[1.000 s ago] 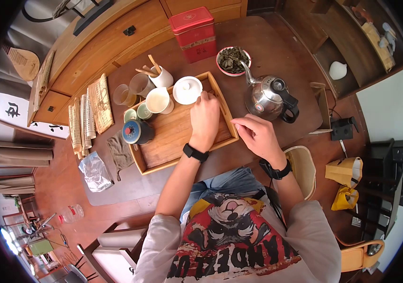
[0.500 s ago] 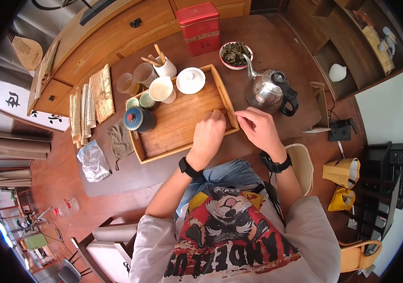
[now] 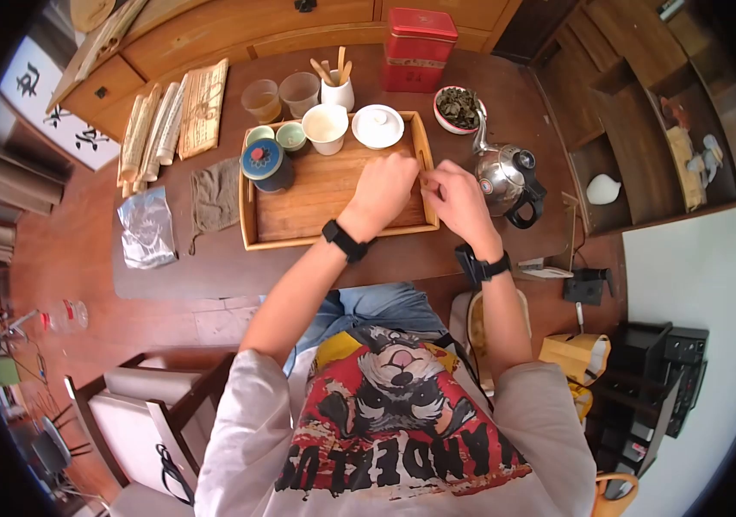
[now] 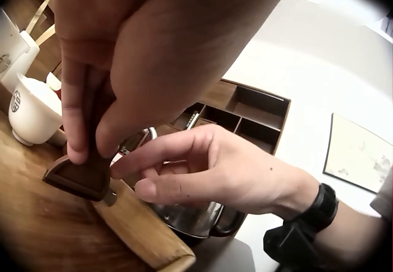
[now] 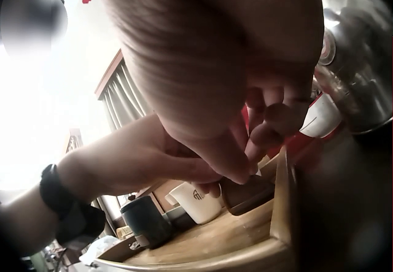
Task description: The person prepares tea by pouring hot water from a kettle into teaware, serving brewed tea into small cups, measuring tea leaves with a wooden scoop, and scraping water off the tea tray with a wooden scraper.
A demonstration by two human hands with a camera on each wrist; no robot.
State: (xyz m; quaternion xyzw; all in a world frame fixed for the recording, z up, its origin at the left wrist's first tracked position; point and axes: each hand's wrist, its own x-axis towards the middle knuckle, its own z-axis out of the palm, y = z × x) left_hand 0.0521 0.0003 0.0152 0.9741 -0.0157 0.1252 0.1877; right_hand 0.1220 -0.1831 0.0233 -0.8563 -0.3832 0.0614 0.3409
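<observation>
My left hand (image 3: 388, 188) is over the right side of the wooden tray (image 3: 252, 234), pinching a dark brown, fan-shaped piece (image 4: 77, 179) with a small metal tip. In the left wrist view this piece is close over the tray's rim. My right hand (image 3: 457, 200) is right beside it, outside the rim, its thumb and forefinger bent loosely with a gap between them. Behind the left hand on the tray are a white lidded bowl (image 3: 377, 127) and a white pitcher (image 3: 327, 131). The palms hide part of the brown piece.
A blue lidded jar (image 3: 268, 165) and two green cups (image 3: 291, 136) occupy the tray's left end. Right of the tray stands a steel kettle (image 3: 506, 177), below a bowl of tea leaves (image 3: 458, 110). A red tin (image 3: 418, 52) is at the back.
The left hand has drawn toward the tray's right rim, away from the lidded bowl, and meets the right hand there. The head view has shifted, so the table appears turned.
</observation>
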